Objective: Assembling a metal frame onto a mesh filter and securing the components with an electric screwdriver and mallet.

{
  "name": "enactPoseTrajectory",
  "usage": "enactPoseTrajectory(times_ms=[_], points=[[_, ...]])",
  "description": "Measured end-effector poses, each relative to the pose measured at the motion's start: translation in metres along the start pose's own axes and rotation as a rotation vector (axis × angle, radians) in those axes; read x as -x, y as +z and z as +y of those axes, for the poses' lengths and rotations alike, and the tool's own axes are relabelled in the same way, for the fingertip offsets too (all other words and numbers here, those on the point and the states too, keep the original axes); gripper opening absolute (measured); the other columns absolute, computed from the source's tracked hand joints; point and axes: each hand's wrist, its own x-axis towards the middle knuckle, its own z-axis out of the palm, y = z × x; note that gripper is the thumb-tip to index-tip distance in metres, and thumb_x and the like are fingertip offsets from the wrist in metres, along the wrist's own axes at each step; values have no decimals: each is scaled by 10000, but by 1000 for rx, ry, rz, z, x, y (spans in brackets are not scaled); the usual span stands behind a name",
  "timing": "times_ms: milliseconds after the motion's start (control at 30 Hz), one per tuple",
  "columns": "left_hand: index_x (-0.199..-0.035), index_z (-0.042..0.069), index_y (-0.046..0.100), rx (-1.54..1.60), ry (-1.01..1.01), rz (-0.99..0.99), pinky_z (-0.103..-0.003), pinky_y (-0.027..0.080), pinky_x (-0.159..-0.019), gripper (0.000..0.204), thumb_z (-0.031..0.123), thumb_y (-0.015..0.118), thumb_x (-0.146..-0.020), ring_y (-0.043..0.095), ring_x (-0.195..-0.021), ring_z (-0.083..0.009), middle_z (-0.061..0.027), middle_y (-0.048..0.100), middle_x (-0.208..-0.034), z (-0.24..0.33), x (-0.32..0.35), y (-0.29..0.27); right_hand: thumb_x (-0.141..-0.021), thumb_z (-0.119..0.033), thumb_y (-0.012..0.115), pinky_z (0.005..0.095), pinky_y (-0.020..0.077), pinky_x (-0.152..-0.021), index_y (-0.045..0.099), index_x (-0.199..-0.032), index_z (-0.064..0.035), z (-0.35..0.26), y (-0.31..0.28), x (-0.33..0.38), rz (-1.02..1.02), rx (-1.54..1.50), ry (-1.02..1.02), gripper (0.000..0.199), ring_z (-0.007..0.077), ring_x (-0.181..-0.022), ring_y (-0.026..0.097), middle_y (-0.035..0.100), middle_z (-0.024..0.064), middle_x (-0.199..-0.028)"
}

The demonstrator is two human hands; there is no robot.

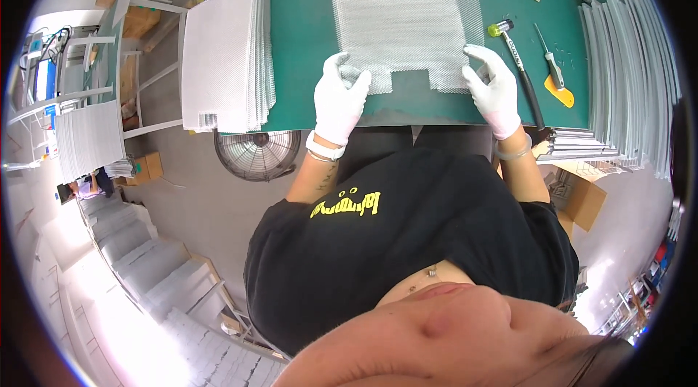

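Mesh sheet (400,20), head view (only one I have): silver, lying flat on the green table (302,45) right in front of me, notched edge toward my body, far end running out of frame. Sparser strip along its right side, so probably more than one layer; can't count them. Left hand (340,100), white glove, is at the near left corner: thumb and fingers parted, narrow gap. Right hand (496,93), also gloved, is at the near right edge, thumb and forefinger curved wider apart. No firm pinch visible on either side; can't tell how much the fingertips bear on the wire. My read: one hand per side keeps the sheet square to me, and the gloves are there because cut mesh ends scratch. Notch sits between my hands, uncovered, so easy to check. Mesh stack (225,56) is at the table's left edge, well clear of my left hand, presumably for easy reach. Hammer (520,71), screwdriver (552,67) and yellow scraper (560,91) lie right of my right hand, likely parked there to stay off the mesh. Panel stack (631,82) fills the far right side, beyond the tools.
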Motion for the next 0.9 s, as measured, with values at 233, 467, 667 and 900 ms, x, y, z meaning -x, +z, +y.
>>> enactPoseTrajectory(times_ms=[233, 467, 667, 900], points=[[-1299, -30, 554, -87, -27, -64, -329, 534, -640, 528, 251, 738, -892, 654, -607, -200, -101, 679, -741, -15, -4, 5, -893, -133, 729, 283, 530, -663, 673, -1266, -81, 13, 6, -6, -110, 63, 194, 381, 130, -713, 646, 693, 93, -1160], [-1315, -27, 559, -240, -53, -55, -418, 549, -869, 570, 294, 742, -881, 701, -950, -379, -245, 707, -1042, -21, -4, 10, -878, -181, 732, 351, 543, -945, 672, -1265, -95, 34, 24, -5, -4, 318, -52, 402, 304, -1127, 668, 672, 128, -1274], [-1313, -14, 562, -349, 2, -18, -422, 546, -900, 565, 302, 740, -881, 690, -1013, -394, -245, 697, -1124, -25, -6, 14, -873, -189, 742, 352, 554, -911, 669, -1281, -106, 36, 27, -4, 22, 428, -138, 423, 302, -1079, 682, 651, 124, -1322], [-1319, -16, 556, -371, 23, -13, -425, 545, -899, 592, 318, 752, -872, 690, -1016, -385, -240, 699, -1108, -19, -6, 12, -885, -245, 732, 369, 565, -889, 673, -1283, -123, 34, 25, -7, -20, 497, -88, 420, 303, -1050, 693, 622, 132, -1380]])
